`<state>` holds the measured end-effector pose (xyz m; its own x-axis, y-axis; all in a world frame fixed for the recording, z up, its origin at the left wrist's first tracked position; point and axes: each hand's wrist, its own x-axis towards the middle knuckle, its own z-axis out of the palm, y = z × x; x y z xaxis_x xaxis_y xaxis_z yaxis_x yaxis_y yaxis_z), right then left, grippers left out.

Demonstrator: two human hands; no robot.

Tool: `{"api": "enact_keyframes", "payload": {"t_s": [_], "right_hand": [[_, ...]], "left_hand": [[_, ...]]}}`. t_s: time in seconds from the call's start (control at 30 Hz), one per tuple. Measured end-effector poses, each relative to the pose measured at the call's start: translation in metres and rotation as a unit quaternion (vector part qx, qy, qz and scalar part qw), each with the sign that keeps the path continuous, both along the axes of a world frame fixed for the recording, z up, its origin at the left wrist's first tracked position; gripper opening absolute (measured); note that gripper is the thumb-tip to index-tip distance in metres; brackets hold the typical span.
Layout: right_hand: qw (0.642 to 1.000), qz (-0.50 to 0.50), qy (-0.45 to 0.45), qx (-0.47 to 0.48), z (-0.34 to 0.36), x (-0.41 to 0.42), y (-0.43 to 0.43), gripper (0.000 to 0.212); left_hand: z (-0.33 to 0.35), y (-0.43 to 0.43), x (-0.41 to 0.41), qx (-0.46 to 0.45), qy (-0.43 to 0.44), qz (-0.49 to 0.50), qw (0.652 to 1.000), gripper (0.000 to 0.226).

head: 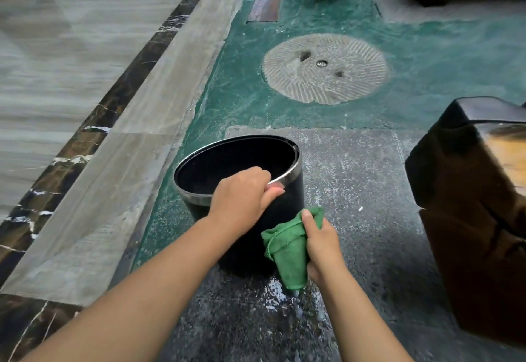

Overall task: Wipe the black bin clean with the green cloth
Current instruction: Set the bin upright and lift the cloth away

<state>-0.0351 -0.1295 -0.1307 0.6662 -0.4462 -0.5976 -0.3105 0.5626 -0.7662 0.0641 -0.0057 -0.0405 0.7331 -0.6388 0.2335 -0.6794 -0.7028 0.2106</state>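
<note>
Floor [355,168]: grey speckled stone w/ green patches, wet nr bottom; marble strip far left. One black bin [287,193] upright on it. Left hand [242,196] clenched on bin's near rim. Right hand [321,245] grasps one green cloth [287,250], just right of bin, touching wall. Dark wood block [469,205] well right, partly cut off.

Black bin [287,199]: round, open-topped, bright metal band around rim, interior dark; tilted slightly, base on speckled grey floor beside green-painted strip. Near rim gripped from above. Inner condition not readable, possibly some residue at bottom. Green cloth [287,250]: bunched and folded, pressed against bin's outer wall on near right side, lower end hanging close to wet patch on floor.
</note>
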Motion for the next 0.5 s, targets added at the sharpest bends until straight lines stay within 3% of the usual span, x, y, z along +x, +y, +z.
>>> {"api": "enact_keyframes", "payload": {"t_s": [0.13,0.33,0.43,0.5], "right_hand": [[0.987,0.029,-0.077,0.135,0.035,-0.027,-0.007,0.032],[0.966,0.087,-0.123,0.211,0.069,-0.073,-0.016,0.037],[0.966,0.060,-0.157,0.197,0.080,-0.082,-0.028,0.042],[0.962,0.027,-0.197,0.187,0.092,-0.082,-0.036,0.048]], "left_hand": [[-0.014,-0.008,-0.022,0.006,0.088,-0.024,0.996,0.028],[-0.023,-0.009,-0.062,0.008,0.236,-0.040,0.971,0.026],[-0.006,-0.012,-0.063,-0.090,0.271,0.012,0.958,0.026],[0.017,-0.015,-0.062,-0.189,0.385,0.045,0.902,0.041]]}}
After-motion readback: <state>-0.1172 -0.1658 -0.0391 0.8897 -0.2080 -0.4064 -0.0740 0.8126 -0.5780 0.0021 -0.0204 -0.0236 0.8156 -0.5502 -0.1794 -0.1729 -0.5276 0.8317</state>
